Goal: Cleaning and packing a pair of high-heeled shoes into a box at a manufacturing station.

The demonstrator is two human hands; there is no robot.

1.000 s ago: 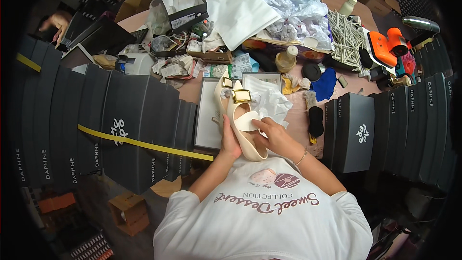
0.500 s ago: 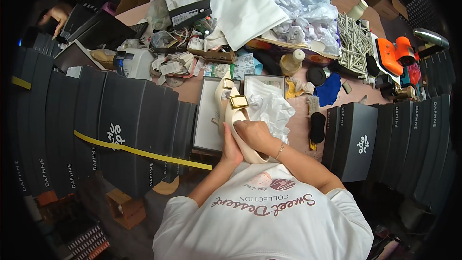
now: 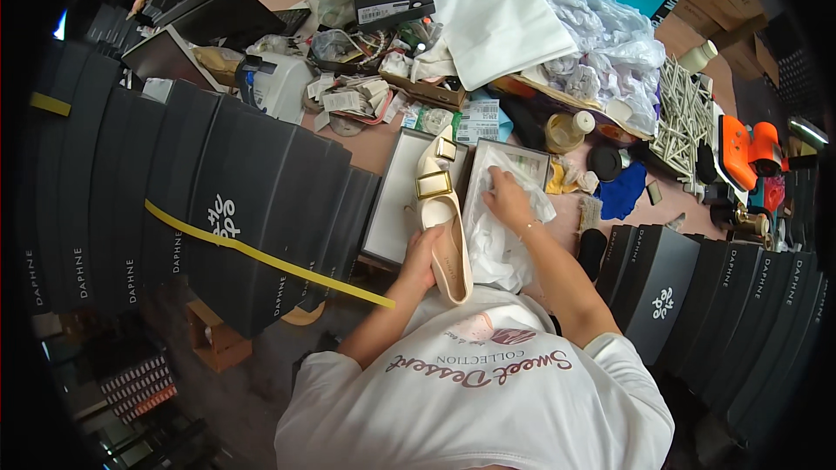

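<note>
Cream shoe (image 3: 446,226) gripped by left hand (image 3: 421,259); right hand (image 3: 508,200) seemingly unclenched, pressing tissue paper (image 3: 496,235) near box edge (image 3: 475,176).

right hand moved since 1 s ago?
Yes. The right hand has left the cream shoe and gone up and right onto the white tissue paper in the open shoe box. The left hand holds the shoe.
</note>
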